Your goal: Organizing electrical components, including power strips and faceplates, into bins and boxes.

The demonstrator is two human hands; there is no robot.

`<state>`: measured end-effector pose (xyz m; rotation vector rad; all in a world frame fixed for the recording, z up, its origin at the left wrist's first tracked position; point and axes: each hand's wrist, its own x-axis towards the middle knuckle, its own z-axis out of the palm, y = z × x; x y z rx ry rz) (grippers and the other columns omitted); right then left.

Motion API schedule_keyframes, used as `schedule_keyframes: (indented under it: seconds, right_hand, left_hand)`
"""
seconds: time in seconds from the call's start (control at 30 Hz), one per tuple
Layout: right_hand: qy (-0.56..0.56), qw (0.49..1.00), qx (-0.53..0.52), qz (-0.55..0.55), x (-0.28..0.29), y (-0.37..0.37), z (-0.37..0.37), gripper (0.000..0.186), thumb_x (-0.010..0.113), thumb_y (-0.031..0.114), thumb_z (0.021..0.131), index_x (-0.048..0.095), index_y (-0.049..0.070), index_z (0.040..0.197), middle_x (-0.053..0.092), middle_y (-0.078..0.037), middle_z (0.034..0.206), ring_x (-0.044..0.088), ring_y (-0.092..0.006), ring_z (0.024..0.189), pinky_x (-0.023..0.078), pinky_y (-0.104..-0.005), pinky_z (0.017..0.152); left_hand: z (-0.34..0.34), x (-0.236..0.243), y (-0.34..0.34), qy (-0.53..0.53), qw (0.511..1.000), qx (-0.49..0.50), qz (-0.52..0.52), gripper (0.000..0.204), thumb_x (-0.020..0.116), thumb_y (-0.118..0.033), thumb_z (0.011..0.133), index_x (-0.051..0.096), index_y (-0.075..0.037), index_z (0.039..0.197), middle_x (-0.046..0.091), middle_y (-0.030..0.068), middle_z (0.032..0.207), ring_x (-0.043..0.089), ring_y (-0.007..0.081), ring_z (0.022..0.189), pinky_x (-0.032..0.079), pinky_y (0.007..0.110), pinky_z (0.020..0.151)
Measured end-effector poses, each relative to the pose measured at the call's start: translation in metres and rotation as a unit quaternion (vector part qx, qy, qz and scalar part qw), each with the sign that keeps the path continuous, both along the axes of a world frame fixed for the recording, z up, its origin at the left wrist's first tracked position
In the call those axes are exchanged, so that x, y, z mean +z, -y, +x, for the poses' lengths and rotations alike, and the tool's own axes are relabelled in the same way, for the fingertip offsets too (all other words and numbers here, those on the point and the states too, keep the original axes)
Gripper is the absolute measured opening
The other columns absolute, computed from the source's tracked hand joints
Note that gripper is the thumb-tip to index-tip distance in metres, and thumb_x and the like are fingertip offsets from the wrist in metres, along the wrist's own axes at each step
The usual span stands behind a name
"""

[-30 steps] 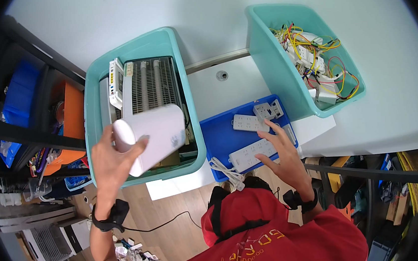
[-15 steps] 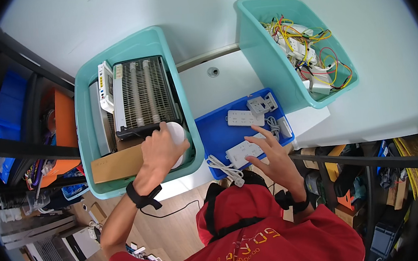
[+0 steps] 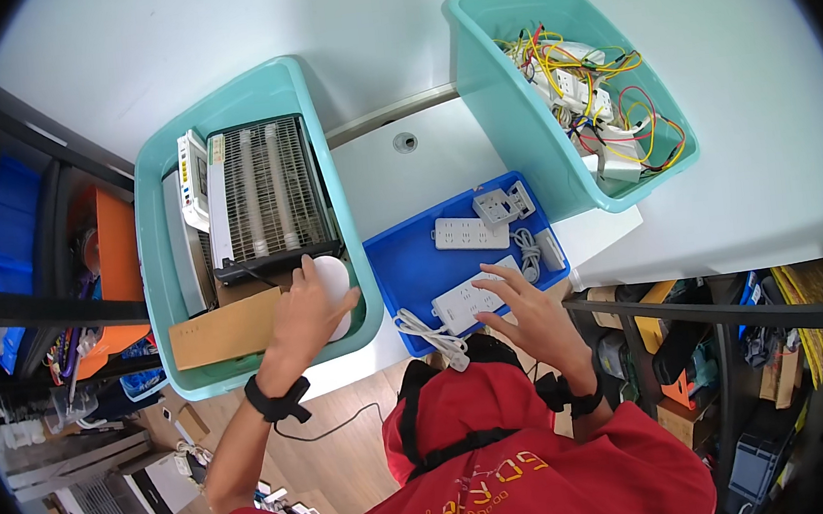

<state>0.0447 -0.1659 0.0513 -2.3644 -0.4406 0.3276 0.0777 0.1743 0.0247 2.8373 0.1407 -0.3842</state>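
My left hand [image 3: 302,307] is in the left teal bin [image 3: 150,173], gripping a white object with a rounded end [image 3: 334,279], partly hidden by my fingers. Beside it lie a brown carton [image 3: 219,333] and a grille-fronted appliance with two tubes [image 3: 266,187]; a white slim device [image 3: 193,179] stands behind them. My right hand [image 3: 526,315] is open, fingers spread over the lower white power strip [image 3: 456,307] in the blue tray [image 3: 397,278]. The tray also holds another power strip [image 3: 470,233], white socket pieces [image 3: 494,207] and coiled white cables [image 3: 420,325].
A right teal bin [image 3: 486,101] holds tangled wires and white units. Dark shelving with bins [image 3: 17,226] flanks the left, more loaded shelving [image 3: 713,357] the lower right. Both bins and the tray rest on a white surface [image 3: 383,170] before a white wall [image 3: 389,21].
My left hand has lowered the white object into the left bin, turning it, and the brown carton now shows. My right hand has moved slightly down and left, still open.
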Motion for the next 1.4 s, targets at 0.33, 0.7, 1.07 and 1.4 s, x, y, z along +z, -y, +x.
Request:
schedule_keyframes:
  seconds: [0.33, 0.7, 1.07, 1.4]
  right_hand:
    - [0.044, 0.998, -0.011, -0.054, -0.019, 0.053, 0.008, 0.044, 0.07, 0.031, 0.099, 0.06, 0.007, 0.135, 0.064, -0.014, 0.136, 0.065, -0.0377, 0.115, 0.054, -0.0435, 0.095]
    - [0.02, 0.996, -0.027, -0.087, -0.049, 0.139, 0.052, 0.047, 0.074, 0.025, 0.096, 0.061, 0.001, 0.134, 0.068, -0.021, 0.125, 0.068, -0.0369, 0.111, 0.052, -0.0437, 0.095]
    - [0.032, 0.993, -0.006, -0.11, -0.066, 0.228, 0.088, 0.042, 0.069, 0.024, 0.099, 0.059, 0.002, 0.133, 0.067, -0.024, 0.119, 0.064, -0.0451, 0.106, 0.052, -0.0494, 0.091]
    - [-0.003, 0.989, 0.091, -0.114, -0.128, 0.255, 0.081, 0.045, 0.07, 0.027, 0.097, 0.057, 0.003, 0.132, 0.069, -0.022, 0.112, 0.068, -0.044, 0.101, 0.055, -0.05, 0.086]
  left_hand:
    - [-0.064, 0.023, 0.005, 0.138, 0.981, -0.018, -0.136, 0.056, 0.069, -0.018, 0.1, 0.052, -0.001, 0.15, 0.055, 0.0268, 0.147, 0.055, 0.046, 0.132, 0.047, 0.047, 0.111]
    - [-0.12, -0.016, 0.133, 0.228, 0.952, -0.054, -0.197, 0.034, 0.075, -0.009, 0.089, 0.068, 0.0, 0.121, 0.069, 0.0178, 0.11, 0.068, 0.0346, 0.098, 0.055, 0.043, 0.084]
    - [-0.138, -0.157, 0.191, 0.056, 0.992, 0.078, -0.077, 0.068, 0.076, -0.026, 0.092, 0.045, 0.005, 0.144, 0.054, 0.0318, 0.133, 0.06, 0.049, 0.112, 0.053, 0.054, 0.093]
    - [-0.142, -0.243, 0.199, -0.163, 0.887, 0.409, -0.142, 0.104, 0.078, -0.062, 0.085, 0.043, 0.016, 0.143, 0.069, 0.0338, 0.117, 0.076, 0.0388, 0.096, 0.064, 0.042, 0.065]
